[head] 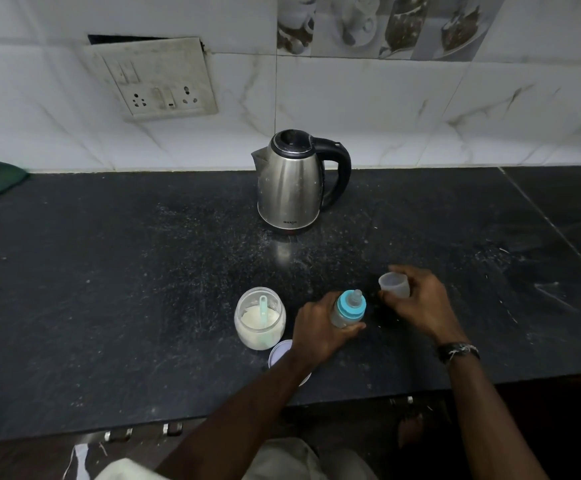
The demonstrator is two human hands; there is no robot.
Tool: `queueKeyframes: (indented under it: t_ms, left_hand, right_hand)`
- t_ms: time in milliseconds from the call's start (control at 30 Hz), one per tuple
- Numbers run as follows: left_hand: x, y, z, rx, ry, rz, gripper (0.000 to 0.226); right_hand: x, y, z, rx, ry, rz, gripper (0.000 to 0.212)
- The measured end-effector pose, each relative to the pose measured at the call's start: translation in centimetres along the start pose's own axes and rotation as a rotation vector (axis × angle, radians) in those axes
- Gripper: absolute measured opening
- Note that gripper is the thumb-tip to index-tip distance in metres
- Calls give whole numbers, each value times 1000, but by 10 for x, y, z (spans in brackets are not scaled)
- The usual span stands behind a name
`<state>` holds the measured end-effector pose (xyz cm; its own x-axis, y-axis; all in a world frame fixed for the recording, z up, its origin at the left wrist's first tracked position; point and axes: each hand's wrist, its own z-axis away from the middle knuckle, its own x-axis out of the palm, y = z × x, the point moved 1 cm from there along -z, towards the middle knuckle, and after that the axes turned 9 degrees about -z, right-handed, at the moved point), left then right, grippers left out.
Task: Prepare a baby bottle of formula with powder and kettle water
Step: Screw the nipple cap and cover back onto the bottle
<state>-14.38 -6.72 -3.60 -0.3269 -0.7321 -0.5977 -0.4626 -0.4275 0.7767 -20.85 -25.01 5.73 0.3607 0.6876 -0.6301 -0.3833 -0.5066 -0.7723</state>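
Observation:
A small baby bottle (347,311) with a blue collar and clear teat stands on the black counter (143,289), and my left hand (320,332) grips its body. Just to its right my right hand (417,306) holds the bottle's clear cap (394,285), open side facing left. An open glass jar of white formula powder (260,318) with a pale blue scoop standing in it sits left of the bottle. Its lid (278,353) lies flat beside it, partly hidden under my left forearm. The steel kettle (290,183) with a black handle stands farther back, lid closed.
A wall socket plate (154,79) hangs on the tiled wall at the back left. A green cloth (1,178) lies at the counter's far left corner. The counter's front edge runs just below my forearms.

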Motion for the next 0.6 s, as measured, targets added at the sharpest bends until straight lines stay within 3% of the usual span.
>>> queueKeyframes:
  t_ms: [167,267,367,600]
  left_hand:
    - [-1,0,0,0,-1,0,64]
    - [0,0,0,-2,2,2,64]
    - [0,1,0,-2,11,-6,64]
    - [-2,1,0,-8,28,0,61]
  right_hand:
    - [-17,-30,5,-67,55,-125,73]
    - [-22,-47,8,-113,31,-151,62]
    - [-23,-59,11,-176,-82,-75,53]
    - [-4,-61,10,-295,-273,209,61]
